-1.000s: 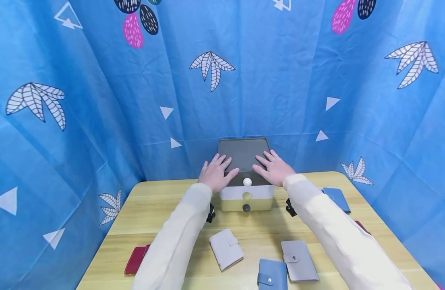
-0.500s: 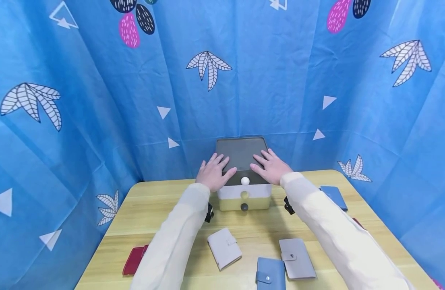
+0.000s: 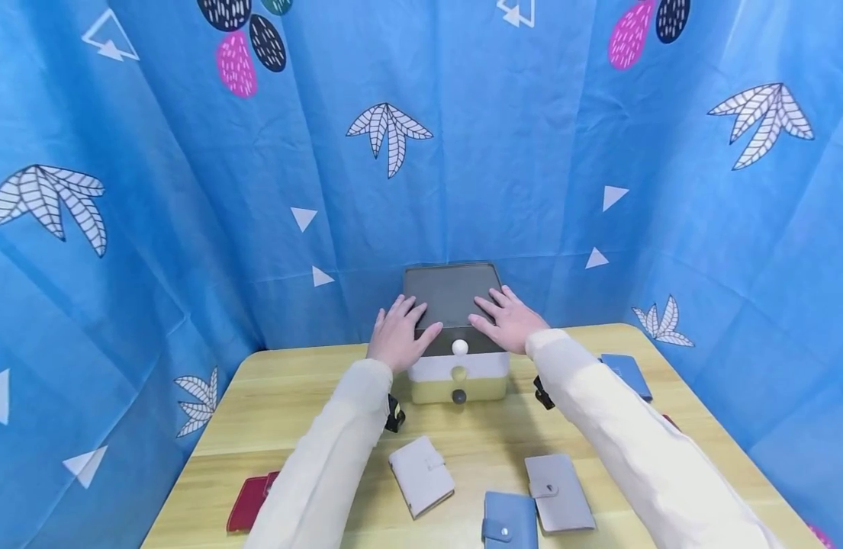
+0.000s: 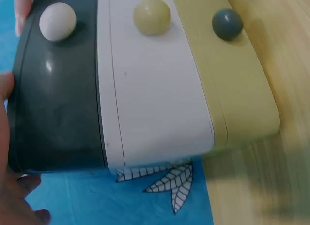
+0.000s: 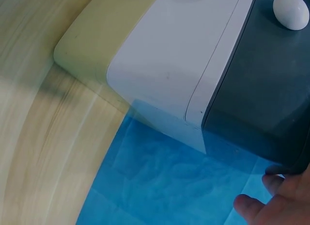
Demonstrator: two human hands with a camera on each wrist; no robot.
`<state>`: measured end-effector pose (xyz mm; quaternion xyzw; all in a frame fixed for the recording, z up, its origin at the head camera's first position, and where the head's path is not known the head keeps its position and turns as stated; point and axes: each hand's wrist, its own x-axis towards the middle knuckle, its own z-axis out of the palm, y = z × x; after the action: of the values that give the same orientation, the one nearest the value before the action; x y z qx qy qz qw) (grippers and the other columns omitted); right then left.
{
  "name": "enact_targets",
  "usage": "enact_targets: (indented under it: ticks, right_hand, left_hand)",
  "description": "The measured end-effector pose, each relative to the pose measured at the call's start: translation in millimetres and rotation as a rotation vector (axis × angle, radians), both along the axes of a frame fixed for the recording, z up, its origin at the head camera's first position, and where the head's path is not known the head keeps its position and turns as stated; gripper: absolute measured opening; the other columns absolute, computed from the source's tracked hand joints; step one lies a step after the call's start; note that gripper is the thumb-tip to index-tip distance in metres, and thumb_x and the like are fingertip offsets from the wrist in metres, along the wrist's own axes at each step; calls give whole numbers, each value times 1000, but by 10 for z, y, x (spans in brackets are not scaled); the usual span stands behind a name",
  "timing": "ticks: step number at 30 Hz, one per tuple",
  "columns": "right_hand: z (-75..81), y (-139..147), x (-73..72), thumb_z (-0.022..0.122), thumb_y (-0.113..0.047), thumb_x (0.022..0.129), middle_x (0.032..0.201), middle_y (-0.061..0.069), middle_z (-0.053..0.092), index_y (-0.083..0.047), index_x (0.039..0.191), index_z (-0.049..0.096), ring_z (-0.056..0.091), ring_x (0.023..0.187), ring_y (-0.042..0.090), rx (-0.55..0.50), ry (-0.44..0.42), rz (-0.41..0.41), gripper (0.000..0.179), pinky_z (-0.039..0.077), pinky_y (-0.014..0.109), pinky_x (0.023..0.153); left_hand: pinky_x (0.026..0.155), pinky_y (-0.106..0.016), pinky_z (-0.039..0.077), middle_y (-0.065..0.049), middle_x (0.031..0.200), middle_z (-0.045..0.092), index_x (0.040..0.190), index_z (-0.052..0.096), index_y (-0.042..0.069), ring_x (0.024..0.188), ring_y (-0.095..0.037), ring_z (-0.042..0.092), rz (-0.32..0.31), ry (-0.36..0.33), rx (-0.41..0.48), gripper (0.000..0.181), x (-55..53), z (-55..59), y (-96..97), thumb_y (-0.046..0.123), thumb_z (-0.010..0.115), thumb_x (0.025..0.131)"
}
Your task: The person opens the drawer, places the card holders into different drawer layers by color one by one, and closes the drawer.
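A small three-tier drawer box (image 3: 431, 369) stands at the back of the table, its drawers closed. From top to bottom its drawers are dark grey, white and yellow, with a white knob (image 4: 58, 22), a yellow knob (image 4: 152, 17) and a dark grey knob (image 4: 227, 24). My left hand (image 3: 397, 337) rests on the left edge of the dark top (image 3: 447, 293), fingers spread. Opposite it, my right hand (image 3: 509, 322) lies at the right edge with its fingers also extended. Some fingertips (image 5: 248, 205) show beside the dark top tier in the right wrist view.
Snap-strap wallets or notebooks lie about the wooden table (image 3: 304, 381): a white one (image 3: 421, 474), a blue one (image 3: 509, 522) and a grey one (image 3: 560, 492) in front, a red one (image 3: 249, 503) at left, another blue one (image 3: 625, 375) at right. A blue curtain (image 3: 503, 152) hangs behind.
The head view has shifted slightly, so the scene sits a little further left. Both hands stay on the top of the drawer box.
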<state>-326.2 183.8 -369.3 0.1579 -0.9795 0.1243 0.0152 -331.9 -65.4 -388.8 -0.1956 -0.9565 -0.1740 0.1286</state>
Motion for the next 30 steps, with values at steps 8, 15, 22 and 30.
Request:
enact_targets:
  ticks: [8,15,22,30]
  right_hand:
    - [-2,3,33,24,-66,96,159,14,17,-20,153,29,2,146,36,-32,10,4,73,14,53,115]
    - [-18,32,44,24,-66,97,159,14,16,-20,153,29,2,146,36,-18,13,-22,72,13,53,115]
    - [10,-29,23,23,-67,96,159,13,16,-22,153,27,2,146,34,2,-1,-12,73,10,63,111]
    - [86,-48,-18,32,-58,99,156,14,25,-16,150,37,10,146,32,18,46,72,66,9,53,116]
  left_hand:
    - [105,-46,34,-6,123,59,128,60,12,121,-25,47,-46,382,140,43,277,-78,90,39,54,95]
    - [89,-41,45,-5,105,63,106,69,8,103,-24,54,-66,497,296,27,529,-266,247,29,58,92]
    - [76,-33,49,-2,88,65,96,69,7,82,-19,59,-42,408,468,17,688,-394,323,21,62,91]
    - [58,-21,48,6,69,60,89,69,9,61,-6,54,-44,147,695,9,755,-537,464,17,64,92]
